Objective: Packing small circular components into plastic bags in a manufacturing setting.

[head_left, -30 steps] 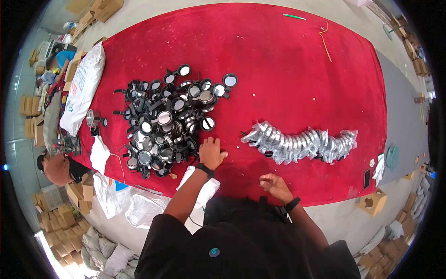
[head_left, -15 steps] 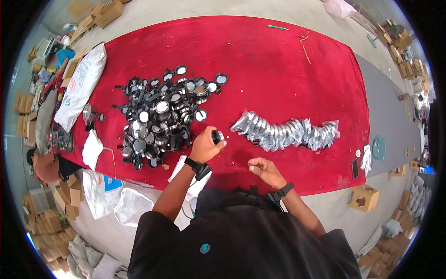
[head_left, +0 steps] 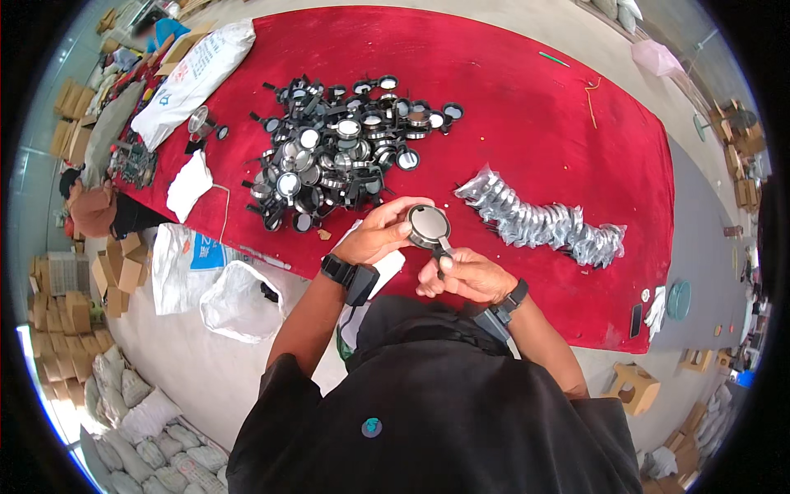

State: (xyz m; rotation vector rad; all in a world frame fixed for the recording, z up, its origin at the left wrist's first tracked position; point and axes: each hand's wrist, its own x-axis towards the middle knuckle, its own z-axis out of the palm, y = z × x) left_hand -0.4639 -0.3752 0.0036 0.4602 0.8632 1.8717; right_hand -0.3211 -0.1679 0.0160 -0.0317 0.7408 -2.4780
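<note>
In front of my chest I hold a round metal piece with a dark rim and short handle (head_left: 429,224), its flat grey face turned up. My left hand (head_left: 378,234) grips it by the rim. The fingers of my right hand (head_left: 467,278) are closed around its handle. Beyond my left hand lies a heap of similar round metal pieces with black handles (head_left: 329,160), tangled together. To the right, a curved row of pieces in clear plastic wrapping (head_left: 539,218) rests on the red cloth (head_left: 543,123).
A white sack (head_left: 193,82), a white cloth (head_left: 190,185) and a glass-like jar (head_left: 199,121) lie at the left. A phone (head_left: 635,321) and a teal round dish (head_left: 678,300) sit at the right. A green pen (head_left: 554,58) is far back. Other people (head_left: 92,206) are at the left.
My left hand has brought the round metal piece nearer the middle and turned its flat face up. My right hand has come in and closed on the handle. The view has shifted.
</note>
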